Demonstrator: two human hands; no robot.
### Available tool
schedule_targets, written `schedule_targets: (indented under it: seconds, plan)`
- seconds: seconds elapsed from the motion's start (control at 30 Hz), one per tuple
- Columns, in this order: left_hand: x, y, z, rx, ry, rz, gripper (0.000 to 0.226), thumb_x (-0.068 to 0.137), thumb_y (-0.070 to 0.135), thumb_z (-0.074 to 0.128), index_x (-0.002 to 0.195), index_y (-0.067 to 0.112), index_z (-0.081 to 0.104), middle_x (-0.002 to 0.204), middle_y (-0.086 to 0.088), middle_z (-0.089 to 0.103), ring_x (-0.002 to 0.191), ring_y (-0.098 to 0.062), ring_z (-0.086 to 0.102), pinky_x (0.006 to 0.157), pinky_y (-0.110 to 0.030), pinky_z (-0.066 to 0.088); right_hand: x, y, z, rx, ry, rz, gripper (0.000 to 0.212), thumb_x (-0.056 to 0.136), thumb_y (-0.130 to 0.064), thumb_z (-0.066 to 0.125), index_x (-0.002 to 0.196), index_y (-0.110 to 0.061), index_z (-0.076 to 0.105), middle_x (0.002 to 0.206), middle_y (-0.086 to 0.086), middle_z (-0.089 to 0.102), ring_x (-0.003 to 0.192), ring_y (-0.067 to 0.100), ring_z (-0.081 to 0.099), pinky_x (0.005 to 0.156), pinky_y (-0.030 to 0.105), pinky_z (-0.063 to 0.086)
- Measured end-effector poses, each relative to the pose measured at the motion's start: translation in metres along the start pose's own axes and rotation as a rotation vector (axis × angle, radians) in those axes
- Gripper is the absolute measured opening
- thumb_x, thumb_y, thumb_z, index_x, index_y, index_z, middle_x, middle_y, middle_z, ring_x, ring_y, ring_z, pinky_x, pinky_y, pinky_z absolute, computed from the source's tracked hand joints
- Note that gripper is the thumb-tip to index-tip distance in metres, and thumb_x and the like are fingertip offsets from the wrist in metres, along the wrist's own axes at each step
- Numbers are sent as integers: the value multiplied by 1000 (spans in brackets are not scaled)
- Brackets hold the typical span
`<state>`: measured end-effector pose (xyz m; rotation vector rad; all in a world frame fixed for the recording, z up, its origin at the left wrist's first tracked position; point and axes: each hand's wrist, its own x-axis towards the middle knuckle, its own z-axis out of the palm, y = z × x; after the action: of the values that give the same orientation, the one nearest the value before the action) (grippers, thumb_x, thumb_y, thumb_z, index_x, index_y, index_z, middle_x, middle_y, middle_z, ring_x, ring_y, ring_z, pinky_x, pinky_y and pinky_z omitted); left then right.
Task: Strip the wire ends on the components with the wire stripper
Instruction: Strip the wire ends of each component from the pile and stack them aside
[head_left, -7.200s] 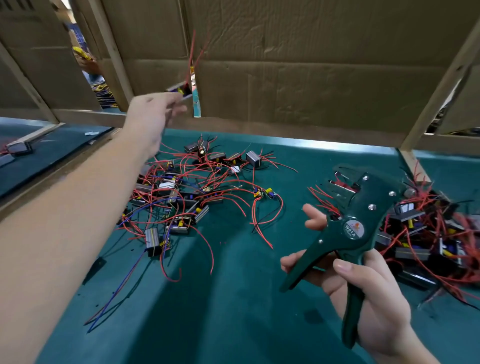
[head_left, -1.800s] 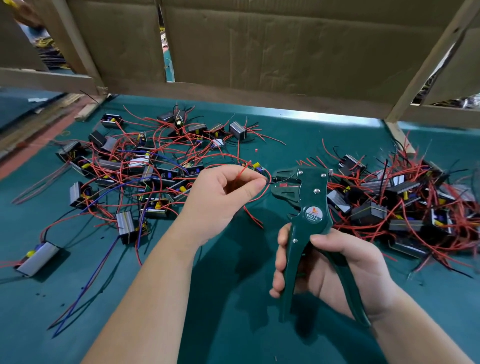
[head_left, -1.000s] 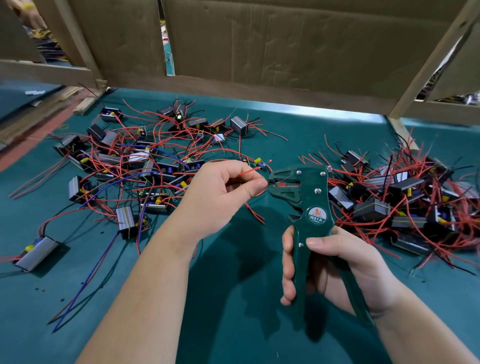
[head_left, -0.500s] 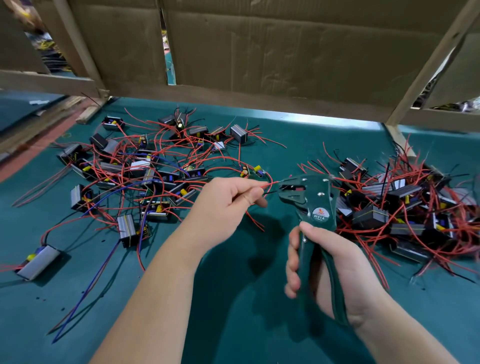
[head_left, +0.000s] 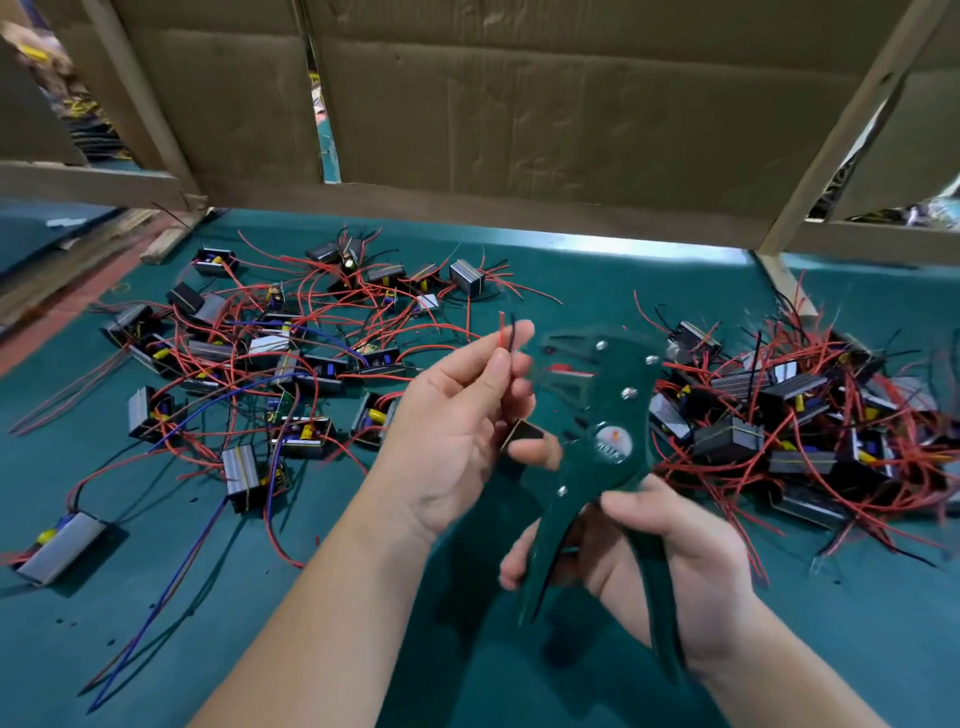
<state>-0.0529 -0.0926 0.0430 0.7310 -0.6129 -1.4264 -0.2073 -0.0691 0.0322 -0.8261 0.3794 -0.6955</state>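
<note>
My left hand pinches a thin red wire and a thin black wire upright, with their small dark boxy component down by my lower fingers. My right hand is wrapped round the handles of the dark green wire stripper, just beside them over the teal desk. My worry: the ends sit so close the stripper could bite both, or slip and nick strands.

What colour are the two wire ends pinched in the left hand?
Wire ends: one red, one black; clearest in the head view.
</note>
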Motion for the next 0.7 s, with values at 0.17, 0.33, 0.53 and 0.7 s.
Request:
schedule_targets:
  seconds: [0.17, 0.33, 0.53, 0.7]
  plan:
    - [2, 2, -3, -106, 85, -34, 21, 77, 30, 61, 94, 23, 71, 71, 13, 63, 55, 2, 54, 40, -17, 41, 2, 4, 2, -74, 33, 65, 73, 59, -31, 82, 124, -5, 62, 79, 36, 61, 72, 41, 64, 72, 48, 51]
    - [8, 11, -14, -129, 213, 79, 18, 72, 29, 62, 75, 17, 76, 64, 9, 63, 52, 1, 56, 57, -14, 50, 0, 5, 6, -111, -42, 105, 58, 69, -18, 70, 126, -7, 61, 81, 29, 64, 74, 39, 63, 74, 46, 51]
    - [15, 27, -33, -163, 350, 200, 42, 96, 23, 52, 61, 20, 76, 64, 11, 67, 58, 2, 61, 57, -13, 49, -5, 6, 7, -149, -38, 125, 56, 72, -15, 63, 128, -11, 60, 83, 31, 64, 77, 40, 62, 73, 44, 50]
    - [15, 30, -37, -79, 403, 266, 46, 99, 25, 48, 62, 23, 76, 63, 14, 65, 58, 3, 59, 64, -13, 45, -7, 7, 10, -190, -34, 136, 58, 70, -15, 66, 128, -15, 61, 83, 33, 62, 77, 38, 61, 72, 40, 50]
